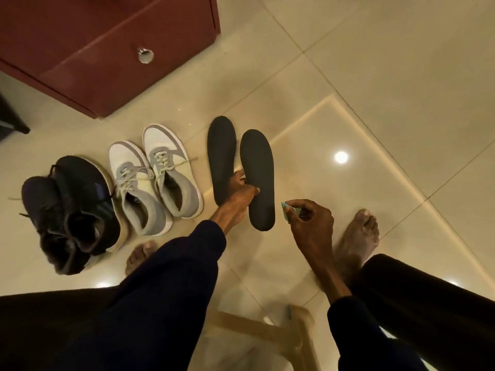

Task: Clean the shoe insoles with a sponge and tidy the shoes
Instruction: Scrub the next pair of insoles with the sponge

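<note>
Two dark insoles lay side by side on the tiled floor (375, 76), just to the right of the grey shoes (155, 178). The black shoes (72, 207) sat in a loose heap further left, in front of the red-brown cabinet (107, 49).

The left hand (241, 191) reached down between the insoles. Its thumb and curled fingers appeared to pinch the inner edge of the right insole (258, 167) about midway along. Whether it also touched the left insole (221, 156) could not be told. The right hand (308, 218) hovered near the heel end of the right insole, fingertips pinching a small green sponge (290, 210) that was close to the insole but not touching it. The person seemed to be seated on a pale stool (267, 333), bare feet on the floor.

The step in hand looked like steadying one insole so the sponge could be drawn along it. A thin insole will likely bend and skate on glossy tile, so the holding hand would do best either to press it flat or to lift it and support it from beneath, keeping its fingers clear of the surface being wiped. Long strokes from heel to toe with a flat face of the sponge should work better than dabbing with a corner. The sponge's small size suggests overlapping passes, with extra care at the heel cup and the edges. The second insole and both pairs of shoes seemed to be waiting their turn.
</note>
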### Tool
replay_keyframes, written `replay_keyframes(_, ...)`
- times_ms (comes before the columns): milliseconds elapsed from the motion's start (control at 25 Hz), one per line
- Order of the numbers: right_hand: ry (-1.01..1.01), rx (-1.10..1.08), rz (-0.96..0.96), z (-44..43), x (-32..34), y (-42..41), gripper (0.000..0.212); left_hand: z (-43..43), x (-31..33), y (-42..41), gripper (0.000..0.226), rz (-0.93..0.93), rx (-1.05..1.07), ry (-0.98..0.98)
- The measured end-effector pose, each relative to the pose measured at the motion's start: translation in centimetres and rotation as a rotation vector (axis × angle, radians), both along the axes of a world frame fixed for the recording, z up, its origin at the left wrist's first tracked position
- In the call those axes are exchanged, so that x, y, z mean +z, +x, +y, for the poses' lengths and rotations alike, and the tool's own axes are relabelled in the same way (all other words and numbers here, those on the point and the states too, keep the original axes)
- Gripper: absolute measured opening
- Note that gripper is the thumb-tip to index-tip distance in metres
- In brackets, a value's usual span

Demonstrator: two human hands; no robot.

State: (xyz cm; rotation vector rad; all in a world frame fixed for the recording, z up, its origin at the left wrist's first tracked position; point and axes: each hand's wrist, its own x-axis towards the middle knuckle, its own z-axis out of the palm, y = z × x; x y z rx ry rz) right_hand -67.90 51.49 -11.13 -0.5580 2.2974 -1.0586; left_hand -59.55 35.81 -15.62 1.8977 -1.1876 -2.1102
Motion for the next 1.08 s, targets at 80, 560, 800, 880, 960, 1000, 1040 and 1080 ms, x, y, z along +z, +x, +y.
replay_keyframes(80, 0.013, -0.008, -0.013, -0.6, -2.6, -0.3, 0.012, -1.1, -2.1, -1.1, 0.071, -0.019, -0.016, -0.01)
replay_keyframes(560, 0.057, -0.077, -0.211, -5.1, -11.0, -2.2, 0.024, -2.1, -7.3, -2.8, 0.068, -0.055, 0.028, -0.254)
replay_keyframes(800, 0.264, -0.173, -0.25, -7.1, -11.4, -0.9, 0.029, 0.3, -7.3, -0.1, 0.054, -0.413, 0.041, -0.661)
replay_keyframes(880, 0.339, -0.199, -0.261, -8.2, -12.0, 0.1, 0.042, -0.1, -7.7, 0.9, 0.057, -0.515, -0.014, -0.796)
replay_keyframes(960, 0.441, -0.139, -0.157, -9.2, -12.6, 1.0, 0.059, -0.8, -8.3, 1.8, 0.063, -0.589, -0.06, -0.847)
replay_keyframes(1000, 0.476, -0.113, -0.09, -9.7, -12.8, 1.4, 0.063, -1.1, -8.9, 2.3, 0.066, -0.627, -0.085, -0.85)
replay_keyframes(1040, 0.494, -0.109, -0.052, -10.0, -13.0, 1.6, 0.065, -1.3, -9.4, 2.8, 0.07, -0.662, -0.121, -0.847)
replay_keyframes(1080, 0.497, -0.123, -0.037, -10.1, -13.1, 1.6, 0.065, -1.3, -9.9, 3.2, 0.075, -0.687, -0.173, -0.837)
